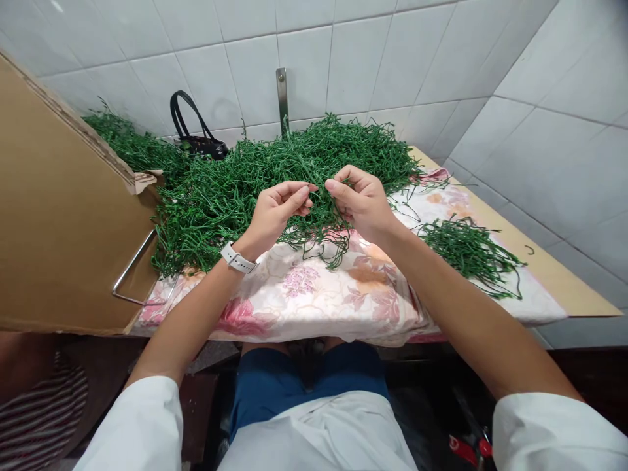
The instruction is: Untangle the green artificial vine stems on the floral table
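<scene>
A big heap of thin green plant-like stems (294, 157) with small tips, which look artificial, spreads over the table in front of me. Above its near edge, my left hand (282, 208) is closed, thumb and forefinger pinched together; what lies between the tips is too small to make out. Close by on the right, with a small gap between the fingertips, my right hand (360, 203) is closed with curled fingers around a few green stems (342, 226), whose dark ends hang below it. A smaller bundle of green stems (466, 255) lies apart, beyond my right forearm.
A flowered cloth (314, 294) covers the table. At left stands a large cardboard sheet (63, 209) with a bent metal rod (130, 271) beside it. A black handbag (203, 140) and a metal bracket (282, 98) are by the tiled wall. Someone's striped clothing (44, 412) shows lower left.
</scene>
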Motion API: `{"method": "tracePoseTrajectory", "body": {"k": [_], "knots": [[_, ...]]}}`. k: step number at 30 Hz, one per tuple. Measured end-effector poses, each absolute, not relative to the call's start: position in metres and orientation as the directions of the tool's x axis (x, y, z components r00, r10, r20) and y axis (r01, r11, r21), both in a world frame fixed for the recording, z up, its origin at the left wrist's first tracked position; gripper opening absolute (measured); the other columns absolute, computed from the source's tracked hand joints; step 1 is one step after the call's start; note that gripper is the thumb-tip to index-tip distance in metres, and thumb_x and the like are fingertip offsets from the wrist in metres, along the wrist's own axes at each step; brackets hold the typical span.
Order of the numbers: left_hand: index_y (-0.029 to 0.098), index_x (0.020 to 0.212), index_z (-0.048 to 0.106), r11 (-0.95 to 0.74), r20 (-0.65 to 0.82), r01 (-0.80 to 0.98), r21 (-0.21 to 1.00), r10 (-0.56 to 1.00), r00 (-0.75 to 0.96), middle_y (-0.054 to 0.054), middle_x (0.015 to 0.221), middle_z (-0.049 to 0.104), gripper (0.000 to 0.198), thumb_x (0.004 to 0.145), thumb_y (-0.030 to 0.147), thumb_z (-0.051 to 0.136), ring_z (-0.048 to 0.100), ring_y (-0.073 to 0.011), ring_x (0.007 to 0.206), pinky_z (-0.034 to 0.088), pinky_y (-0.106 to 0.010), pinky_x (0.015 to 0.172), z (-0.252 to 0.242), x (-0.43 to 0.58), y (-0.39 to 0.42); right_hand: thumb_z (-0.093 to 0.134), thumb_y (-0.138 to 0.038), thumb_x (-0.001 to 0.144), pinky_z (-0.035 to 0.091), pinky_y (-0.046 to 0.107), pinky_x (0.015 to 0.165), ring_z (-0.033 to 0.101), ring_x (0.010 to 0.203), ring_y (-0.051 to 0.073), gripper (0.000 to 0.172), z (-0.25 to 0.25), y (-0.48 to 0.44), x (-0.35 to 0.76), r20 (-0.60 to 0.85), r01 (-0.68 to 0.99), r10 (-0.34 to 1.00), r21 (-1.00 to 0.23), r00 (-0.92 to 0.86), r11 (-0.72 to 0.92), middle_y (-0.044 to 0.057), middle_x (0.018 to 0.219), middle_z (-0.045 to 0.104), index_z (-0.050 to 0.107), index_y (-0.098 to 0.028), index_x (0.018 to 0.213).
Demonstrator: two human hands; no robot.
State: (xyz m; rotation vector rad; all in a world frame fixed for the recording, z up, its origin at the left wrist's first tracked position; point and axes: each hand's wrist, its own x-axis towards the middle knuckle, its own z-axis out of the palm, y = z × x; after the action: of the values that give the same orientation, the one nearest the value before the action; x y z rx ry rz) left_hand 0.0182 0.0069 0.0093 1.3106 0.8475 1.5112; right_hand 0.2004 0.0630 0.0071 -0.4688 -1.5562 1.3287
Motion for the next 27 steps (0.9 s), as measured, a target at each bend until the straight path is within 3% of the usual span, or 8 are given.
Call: {"method": "tracePoseTrajectory", "body": {"k": [6, 12, 17, 20, 22, 25, 27], "knots": [[0.017, 0.085, 0.073, -0.358, 0.364, -0.263, 0.896, 0.931, -0.027, 0.003, 0.076, 0.069, 0.027, 0.084, 0.039, 0.089, 0.064, -0.0047, 0.060, 0.055, -0.017, 0.059, 0.018, 0.014, 0.005, 0.088, -0.075, 0.070, 0.018, 0.027, 0.046, 0.027, 0.047, 0.008, 0.063, 0.009, 0.059, 0.201, 0.489, -0.228, 0.768, -0.872, -0.413, 0.433, -0.007, 0.052, 0.035, 0.052, -0.023, 0.072], [0.018, 0.095, 0.074, -0.372, 0.376, -0.237, 0.898, 0.926, -0.028, 0.000, 0.086, 0.075, 0.041, 0.075, 0.048, 0.095, 0.069, -0.0079, 0.070, 0.057, -0.020, 0.065, 0.015, 0.021, 0.002, 0.082, -0.067, 0.082, 0.022, 0.028, 0.051, 0.027, 0.052, 0.007, 0.059, 0.008, 0.055, 0.199, 0.627, -0.121, 0.677, -0.762, -0.386, 0.637, -0.005, 0.058, 0.038, 0.048, -0.021, 0.067], [0.016, 0.088, 0.077, -0.416, 0.422, -0.179, 0.892, 0.906, -0.002, 0.001, 0.078, 0.073, 0.042, 0.071, 0.048, 0.097, 0.065, -0.0057, 0.067, 0.055, -0.018, 0.066, 0.012, 0.026, 0.004, 0.088, -0.063, 0.077, 0.022, 0.027, 0.048, 0.029, 0.049, 0.007, 0.056, 0.008, 0.054, 0.200, 0.598, -0.175, 0.650, -0.784, -0.470, 0.595, -0.006, 0.056, 0.039, 0.052, -0.021, 0.068], [0.015, 0.087, 0.078, -0.427, 0.432, -0.093, 0.900, 0.901, 0.048, 0.000, 0.072, 0.071, 0.046, 0.073, 0.056, 0.094, 0.058, -0.0049, 0.057, 0.047, -0.019, 0.054, 0.011, 0.024, 0.006, 0.085, -0.068, 0.077, 0.021, 0.027, 0.046, 0.031, 0.047, 0.007, 0.054, 0.009, 0.056, 0.201, 0.589, -0.244, 0.677, -0.804, -0.440, 0.542, -0.007, 0.054, 0.043, 0.057, -0.022, 0.075], [0.014, 0.076, 0.074, -0.443, 0.442, -0.012, 0.896, 0.891, 0.100, 0.001, 0.065, 0.065, 0.048, 0.076, 0.059, 0.091, 0.052, -0.0043, 0.053, 0.038, -0.020, 0.049, 0.012, 0.023, 0.005, 0.086, -0.065, 0.079, 0.020, 0.027, 0.046, 0.031, 0.047, 0.008, 0.049, 0.010, 0.058, 0.203, 0.609, -0.245, 0.679, -0.790, -0.410, 0.562, -0.008, 0.053, 0.041, 0.061, -0.023, 0.081], [0.014, 0.057, 0.057, -0.473, 0.453, 0.092, 0.876, 0.873, 0.179, 0.004, 0.053, 0.045, 0.061, 0.079, 0.062, 0.087, 0.035, -0.0029, 0.050, 0.022, -0.022, 0.047, 0.012, 0.023, 0.002, 0.084, -0.056, 0.084, 0.020, 0.027, 0.046, 0.028, 0.047, 0.007, 0.038, 0.010, 0.059, 0.205, 0.650, -0.212, 0.634, -0.749, -0.418, 0.628, -0.008, 0.050, 0.038, 0.072, -0.021, 0.087], [0.015, 0.053, 0.051, -0.483, 0.449, 0.143, 0.864, 0.867, 0.217, 0.006, 0.051, 0.035, 0.065, 0.081, 0.062, 0.085, 0.026, -0.0028, 0.050, 0.014, -0.025, 0.048, 0.013, 0.023, -0.001, 0.082, -0.053, 0.087, 0.021, 0.026, 0.045, 0.029, 0.047, 0.006, 0.035, 0.010, 0.059, 0.207, 0.655, -0.200, 0.612, -0.738, -0.443, 0.644, -0.006, 0.051, 0.045, 0.076, -0.018, 0.085]]}}
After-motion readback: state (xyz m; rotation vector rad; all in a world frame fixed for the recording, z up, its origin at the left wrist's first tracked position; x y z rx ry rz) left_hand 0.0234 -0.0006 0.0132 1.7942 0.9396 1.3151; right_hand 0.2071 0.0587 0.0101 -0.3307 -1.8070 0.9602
